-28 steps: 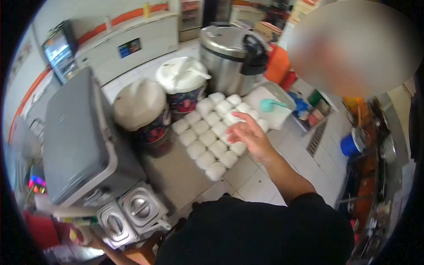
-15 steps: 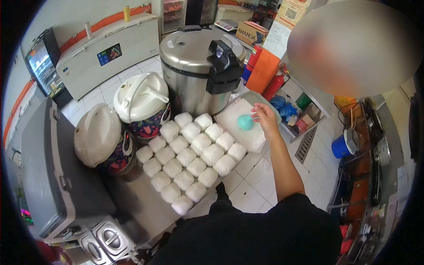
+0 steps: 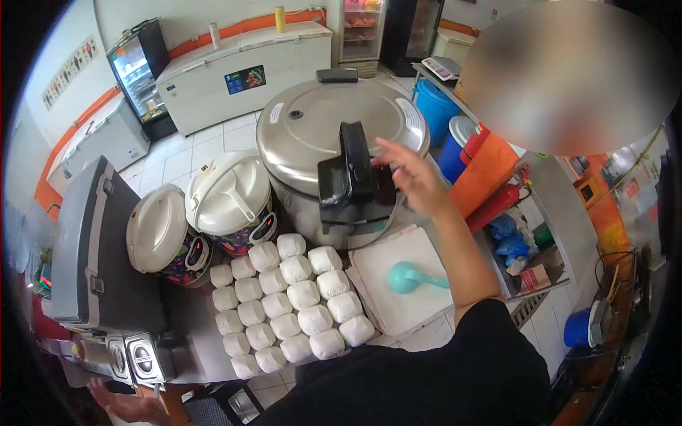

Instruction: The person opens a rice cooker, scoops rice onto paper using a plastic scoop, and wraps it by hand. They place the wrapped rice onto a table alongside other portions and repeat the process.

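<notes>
My right hand (image 3: 415, 179) reaches up beside the black latch handle (image 3: 355, 167) on the lid of a large steel rice cooker (image 3: 305, 135). Its fingers are apart, and the fingertips overlap the handle's right edge in this view. Below my right forearm a turquoise scoop (image 3: 403, 278) lies on white paper sheets (image 3: 383, 309). At the lower left, my left hand (image 3: 128, 406) is spread with nothing in it, near lidded steel containers (image 3: 145, 358). White wrapped bundles (image 3: 284, 298) sit in several rows on the steel table in front of me.
Two flower-patterned rice cookers (image 3: 234, 195) with white lids stand left of the big cooker. A grey cool box (image 3: 92, 241) is at the table's left end. Right of the paper, a shelf unit (image 3: 529, 245) holds blue plastic bags. White chest freezers (image 3: 245, 71) line the back wall.
My right hand has moved from beside the turquoise scoop up to the cooker's latch handle. My left hand has come into view at the lower left. The view has shifted.
</notes>
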Tool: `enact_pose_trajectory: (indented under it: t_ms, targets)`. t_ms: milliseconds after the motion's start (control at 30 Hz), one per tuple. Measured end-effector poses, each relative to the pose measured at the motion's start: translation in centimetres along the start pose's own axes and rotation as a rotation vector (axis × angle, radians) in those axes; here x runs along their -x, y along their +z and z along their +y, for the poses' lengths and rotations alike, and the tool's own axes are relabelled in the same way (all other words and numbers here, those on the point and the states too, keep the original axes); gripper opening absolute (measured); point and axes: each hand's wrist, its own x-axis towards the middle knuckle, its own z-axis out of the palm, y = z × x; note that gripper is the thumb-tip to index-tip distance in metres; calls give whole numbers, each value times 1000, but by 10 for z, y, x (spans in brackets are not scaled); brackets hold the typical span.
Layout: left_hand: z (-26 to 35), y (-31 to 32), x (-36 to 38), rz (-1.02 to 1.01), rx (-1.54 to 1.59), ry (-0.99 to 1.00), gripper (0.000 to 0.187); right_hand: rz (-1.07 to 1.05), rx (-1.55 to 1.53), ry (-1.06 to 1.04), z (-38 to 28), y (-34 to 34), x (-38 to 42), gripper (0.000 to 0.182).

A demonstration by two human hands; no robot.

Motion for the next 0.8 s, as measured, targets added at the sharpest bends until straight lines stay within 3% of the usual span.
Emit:
enact_pose_trajectory:
  t_ms: [33,100,133,200,233,300,333,367,400,433,467,500,533,567,633,767,800]
  targets:
    - [23,-4,-8,-140,-86,-36,83,-3,-5,-15,0,4,-6,63]
    - [65,0,-20,-128,4,-152,82,-166,-312,-61,0,9,-18,87]
    - [79,2,-27,-129,110,-260,82,-175,-315,-71,-2,6,-26,87]
    - [88,-7,-35,-189,62,-271,80,-285,-869,113,-17,-6,-51,100]
    - [92,-10,-38,-258,25,-278,79,-307,-895,179,-34,-25,-74,108]
    - [94,-6,-38,-170,29,-256,77,-264,-935,146,-76,-60,-141,110]
    - [99,-7,-45,-192,28,-291,78,-407,-799,137,-91,-93,-185,105]
    - [103,-8,-52,-210,26,-325,78,-125,-531,-28,-100,-108,-236,97]
    - [106,-6,-48,-169,14,-379,80,-16,358,-21,-45,-180,-346,92]
    - [111,-9,-47,-167,-6,-376,80,-165,48,-255,-61,-183,-373,97]
    - [117,-11,-48,-205,-20,-392,81,-216,-463,131,-84,-182,-387,97]
    - [124,-14,-49,-245,-32,-410,82,-131,-116,193,-78,-198,-410,99]
    - [135,-17,-53,-261,12,-455,83,-357,-43,95,-51,-215,-446,100]
    - [137,-22,-49,-260,-2,-453,83,-361,-53,87,-31,-212,-454,100]
    - [139,-34,-34,-373,95,-522,85,303,759,307,3,-202,-465,97]
    - [166,-66,-45,-410,70,-598,83,454,901,44,61,-202,-459,94]
    - [170,-72,-46,-424,41,-602,82,496,805,47,69,-199,-449,96]
